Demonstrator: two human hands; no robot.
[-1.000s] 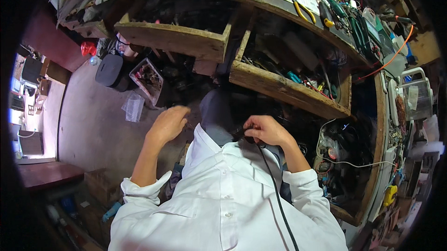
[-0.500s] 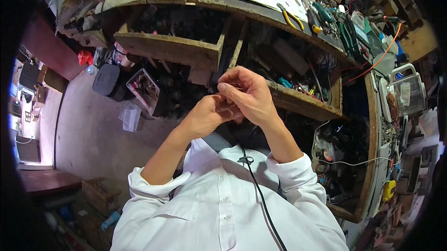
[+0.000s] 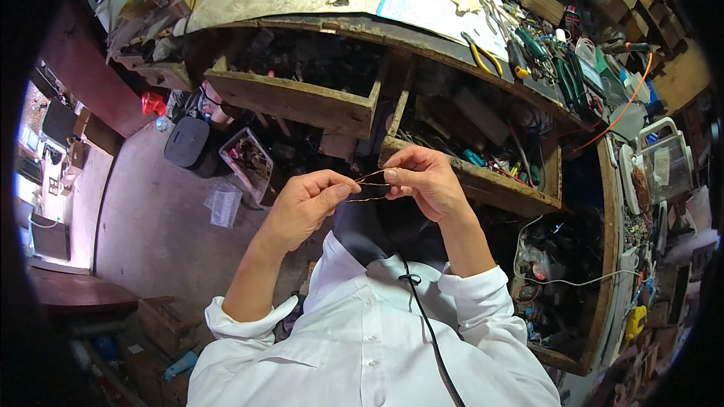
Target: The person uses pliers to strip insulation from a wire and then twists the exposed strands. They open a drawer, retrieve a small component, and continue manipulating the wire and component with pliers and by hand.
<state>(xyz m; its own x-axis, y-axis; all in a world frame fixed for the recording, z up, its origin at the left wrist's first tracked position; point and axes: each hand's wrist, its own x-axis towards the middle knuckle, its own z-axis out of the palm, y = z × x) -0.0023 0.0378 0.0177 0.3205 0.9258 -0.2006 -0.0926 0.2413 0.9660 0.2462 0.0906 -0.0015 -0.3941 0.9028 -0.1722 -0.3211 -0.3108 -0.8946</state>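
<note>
Thin copper-coloured wire [image 3: 367, 199] stretches between my two hands in a few strands, some of them looking twisted. My left hand [image 3: 308, 205] pinches one end of it between thumb and fingertips. The other end is held by my right hand [image 3: 424, 181], its thumb pressed against the index finger. Both hands are in front of my body, above my lap, close to the front of the open drawer on the right. The parts of the wire inside my fingers are hidden.
Two open wooden drawers, a left one [image 3: 294, 98] and a right one [image 3: 483, 183], jut from the workbench [image 3: 302, 0]. Pliers [image 3: 481, 55] with yellow-and-black handles lie on its edge. A litter-filled bin [image 3: 249, 163] stands on the floor to the left. A black cord [image 3: 419, 303] hangs down my shirt.
My hands were close together and overlapping; now they are drawn apart, with the wire showing between them. The view has shifted slightly.
</note>
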